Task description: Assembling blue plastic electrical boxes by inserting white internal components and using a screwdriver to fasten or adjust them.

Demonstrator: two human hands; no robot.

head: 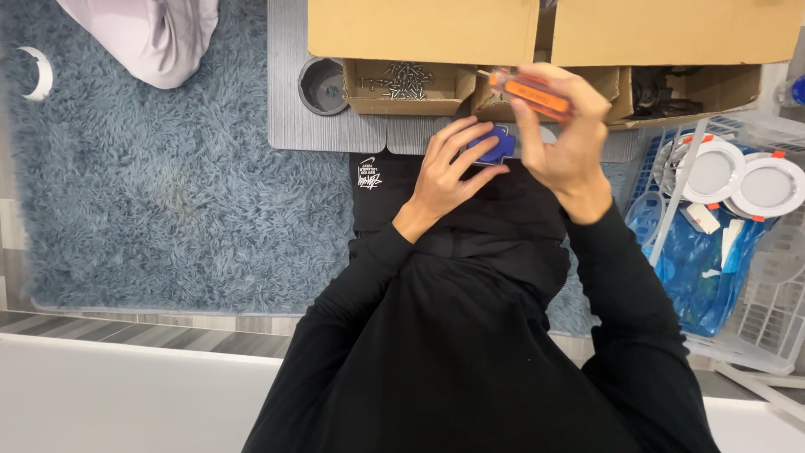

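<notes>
two hands at work over a black-clothed lap, seen from above. shaggy blue-grey rug (168, 184) underfoot, deep pile, soft and matted in spots. ribbed grey mat (289, 109) beyond it, flat and hard-edged, with a round dark cup (322, 85) set on it. plain brown cardboard box (419, 33) with flaps folded out; inside one small tray of it, a loose heap of silver screws (401, 80).

left hand (449, 172) curled around a small blue plastic part (493, 144), fingers bent over its top and thumb beneath, gripping it just above the lap. right hand (563, 134) raised and clenched on a screwdriver (528, 92) with a glossy orange handle, blurred with motion, angled up toward the box edge; tip hidden, so cannot tell whether it meets the blue part. both hands close together, screwdriver just above and right of the part.

white wire basket (767, 319) off to the right, holding round white lamp fittings (711, 172) with orange clips and a crumpled blue plastic bag (700, 277). pale fabric (151, 38) bunched at upper left on the rug, and a white curved ring piece (40, 71) near the far left edge. black sleeves covering most of the lap.
</notes>
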